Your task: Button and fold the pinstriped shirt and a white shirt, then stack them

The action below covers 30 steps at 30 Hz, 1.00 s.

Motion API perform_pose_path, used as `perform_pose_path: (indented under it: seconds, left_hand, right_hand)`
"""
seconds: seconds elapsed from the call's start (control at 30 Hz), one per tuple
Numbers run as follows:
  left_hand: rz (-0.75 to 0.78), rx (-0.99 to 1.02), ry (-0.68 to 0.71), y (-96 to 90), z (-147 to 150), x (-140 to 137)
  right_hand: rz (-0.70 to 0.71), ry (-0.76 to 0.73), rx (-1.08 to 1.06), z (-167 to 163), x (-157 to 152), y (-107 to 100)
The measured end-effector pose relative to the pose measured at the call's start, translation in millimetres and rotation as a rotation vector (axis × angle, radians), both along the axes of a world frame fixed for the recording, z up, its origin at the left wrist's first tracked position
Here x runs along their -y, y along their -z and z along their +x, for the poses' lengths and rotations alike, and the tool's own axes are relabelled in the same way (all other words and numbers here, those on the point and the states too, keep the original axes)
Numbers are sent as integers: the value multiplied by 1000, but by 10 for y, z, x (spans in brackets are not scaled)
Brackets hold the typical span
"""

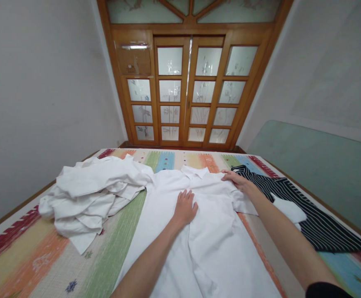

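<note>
A white collared shirt [216,219] lies spread out in front of me, its collar at the far end. My left hand [185,208] rests open on the chest of the shirt, fingers stretched forward and thumb out to the side. Over at the right shoulder of the shirt, my right hand [235,180] touches the cloth with its fingers reaching left and slightly apart. The short right sleeve shows partly behind my right forearm. The lower end of the shirt runs out of view beneath my arms.
A heap of crumpled white clothes [96,186] lies at the left. To the right is a black-and-white striped garment [319,225] with a white piece of cloth [288,210] by it. Everything rests on a colourful striped cover [106,248]. Wooden glazed doors [185,89] stand beyond.
</note>
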<state>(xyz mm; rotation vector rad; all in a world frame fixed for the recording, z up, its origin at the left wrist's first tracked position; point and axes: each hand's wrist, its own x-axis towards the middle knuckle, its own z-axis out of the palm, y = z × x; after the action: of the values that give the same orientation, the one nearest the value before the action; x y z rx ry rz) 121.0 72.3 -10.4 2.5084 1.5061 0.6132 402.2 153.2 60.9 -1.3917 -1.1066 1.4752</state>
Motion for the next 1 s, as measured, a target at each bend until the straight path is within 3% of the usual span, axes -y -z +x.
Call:
perform_pose_path:
  seconds: [0.13,0.23,0.37,0.5,0.7,0.83,1.0]
  left_hand:
    - [3,6,7,6,-2,-5]
    - [6,8,13,9,0,-10]
    - [4,12,10,9,6,-11]
    - [-2,15,8,-13,6,3]
    - [-15,26,7,-20,6,14]
    - [-7,46,-14,21,20,-9]
    - [-24,53,-30,27,29,-14]
  right_hand:
    - [53,209,472,37,-138,102]
    - [179,329,902,21,-207,187]
    - [371,222,1328,-180,-266,257]
    - [417,15,1319,-544,-338,371]
    - [380,-190,1328,-985,-429,711]
    - [343,-127,1374,-1113,-516,854]
    - [318,-49,1359,-1164,-627,841]
